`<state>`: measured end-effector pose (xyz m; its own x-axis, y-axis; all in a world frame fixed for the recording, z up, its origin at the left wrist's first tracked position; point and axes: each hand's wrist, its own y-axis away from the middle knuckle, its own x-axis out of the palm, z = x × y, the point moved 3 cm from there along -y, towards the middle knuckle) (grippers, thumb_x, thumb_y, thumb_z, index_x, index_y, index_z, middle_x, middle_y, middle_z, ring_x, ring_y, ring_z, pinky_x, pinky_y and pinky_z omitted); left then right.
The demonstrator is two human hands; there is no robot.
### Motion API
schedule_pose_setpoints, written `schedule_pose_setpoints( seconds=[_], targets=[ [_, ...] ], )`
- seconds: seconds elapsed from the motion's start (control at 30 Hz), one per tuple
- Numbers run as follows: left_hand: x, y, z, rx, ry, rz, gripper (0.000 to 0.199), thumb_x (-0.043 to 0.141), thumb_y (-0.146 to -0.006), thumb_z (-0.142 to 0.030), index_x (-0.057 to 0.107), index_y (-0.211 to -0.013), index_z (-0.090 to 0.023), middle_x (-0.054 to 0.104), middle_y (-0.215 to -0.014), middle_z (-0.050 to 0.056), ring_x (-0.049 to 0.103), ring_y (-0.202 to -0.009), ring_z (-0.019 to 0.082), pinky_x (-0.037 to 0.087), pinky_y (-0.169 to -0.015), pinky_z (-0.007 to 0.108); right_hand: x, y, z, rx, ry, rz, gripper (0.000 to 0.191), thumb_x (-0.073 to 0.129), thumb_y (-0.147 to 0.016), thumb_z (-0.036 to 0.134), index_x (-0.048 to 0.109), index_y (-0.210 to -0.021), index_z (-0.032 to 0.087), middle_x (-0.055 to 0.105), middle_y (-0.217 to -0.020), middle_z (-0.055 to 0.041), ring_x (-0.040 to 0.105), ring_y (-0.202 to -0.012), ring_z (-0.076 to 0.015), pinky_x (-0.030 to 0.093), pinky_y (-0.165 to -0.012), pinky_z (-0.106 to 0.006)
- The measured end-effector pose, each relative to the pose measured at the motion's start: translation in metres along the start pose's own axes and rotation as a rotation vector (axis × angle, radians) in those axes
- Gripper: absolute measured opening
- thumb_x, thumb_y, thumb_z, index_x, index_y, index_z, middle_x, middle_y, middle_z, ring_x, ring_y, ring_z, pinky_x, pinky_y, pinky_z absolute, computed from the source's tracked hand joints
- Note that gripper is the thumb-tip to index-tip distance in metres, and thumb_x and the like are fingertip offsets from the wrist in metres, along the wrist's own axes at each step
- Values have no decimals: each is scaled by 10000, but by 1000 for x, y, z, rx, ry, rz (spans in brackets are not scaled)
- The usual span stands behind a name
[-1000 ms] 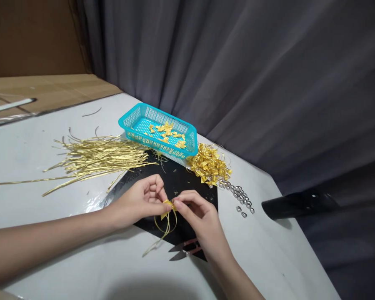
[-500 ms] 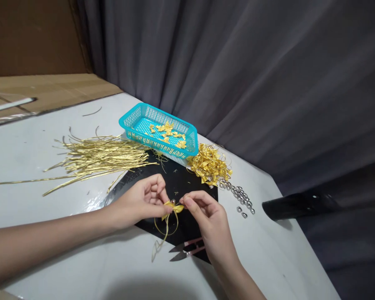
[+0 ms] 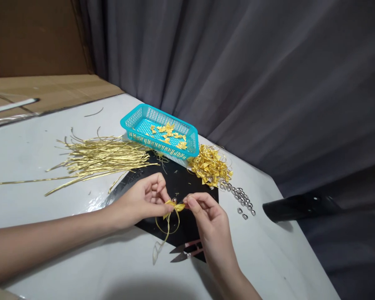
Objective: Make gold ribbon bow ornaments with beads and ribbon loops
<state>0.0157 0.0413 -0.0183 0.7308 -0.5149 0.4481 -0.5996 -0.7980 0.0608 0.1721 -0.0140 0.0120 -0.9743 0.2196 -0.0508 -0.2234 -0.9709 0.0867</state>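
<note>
Far left: a cardboard sheet [image 3: 34,93] lies behind the white surface [image 3: 25,166], with a thin white strip [image 3: 12,106] on the cardboard. On the surface, a loose bundle of flat gold ribbon strips [image 3: 103,156] lies roughly parallel, one long strip reaching the left edge of view.

Left hand [image 3: 140,200] enters from the left above a black mat [image 3: 187,179]; its thumb and forefinger pinch narrow on the left side of a gold ribbon bow [image 3: 175,207]. The bow is held in the air over the mat, with a small silver bead [image 3: 174,200] at its centre (too small to tell how it is fixed). A ribbon loop [image 3: 167,227] and tail hang below it. Right hand [image 3: 209,216], coming up from the bottom of view, pinches narrow at the bow's right side.

Small snips with pink handles [image 3: 186,254] lie below the right hand, at the mat's lower edge. At the back, a teal plastic basket [image 3: 156,118] holds yellow ribbon bows [image 3: 168,133]. Just right of it sits a heap of curled gold ribbon [image 3: 209,166], then a scatter of silver beads [image 3: 240,198]. Far right: a black cylindrical object [image 3: 300,208], with a grey curtain [image 3: 237,71] behind.
</note>
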Motion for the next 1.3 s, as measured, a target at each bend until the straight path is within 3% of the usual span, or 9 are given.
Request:
schedule_pose_setpoints(
  seconds=[0.17, 0.3, 0.47, 0.77, 1.3],
  targets=[
    [0, 2, -1, 15, -5, -3, 414, 763, -710, -144, 355, -729, -206, 633, -727, -42, 579, -637, 79, 452, -611, 181, 1, -1, -2, -98, -30, 18, 159, 721, -787, 353, 675, -766, 202, 702, -785, -7, 657, -783, -154, 524, -757, -249],
    [2, 3, -1, 20, 27, 33, 414, 755, -726, -145, 346, -728, -206, 628, -726, -48, 562, -628, 69, 447, -612, 179, 5, -4, -9, -43, -85, 90, 140, 763, -746, 316, 695, -759, 194, 718, -788, -21, 666, -782, -161, 528, -749, -257],
    [3, 3, -1, -3, 37, 40, 406, 740, -732, -132, 342, -729, -206, 621, -715, -55, 557, -629, 67, 445, -618, 179, 5, -1, -14, -30, -87, 79, 133, 739, -776, 315, 688, -778, 192, 721, -793, -25, 678, -790, -172, 530, -766, -280],
    [0, 2, 2, 6, -17, 23, 382, 722, -737, -101, 353, -738, -201, 625, -753, -37, 568, -688, 74, 432, -645, 178, -15, -9, 8, -136, -149, -92, 144, 765, -764, 317, 673, -767, 207, 686, -795, 6, 661, -751, -133, 532, -741, -257],
    [-4, 0, 5, -12, -4, 37, 388, 697, -764, -99, 325, -757, -208, 615, -772, -46, 569, -737, 78, 432, -665, 178, -71, 3, 82, -454, -235, -460, 159, 825, -691, 235, 671, -733, 224, 659, -776, 41, 633, -752, -76, 542, -719, -172]
  ],
)
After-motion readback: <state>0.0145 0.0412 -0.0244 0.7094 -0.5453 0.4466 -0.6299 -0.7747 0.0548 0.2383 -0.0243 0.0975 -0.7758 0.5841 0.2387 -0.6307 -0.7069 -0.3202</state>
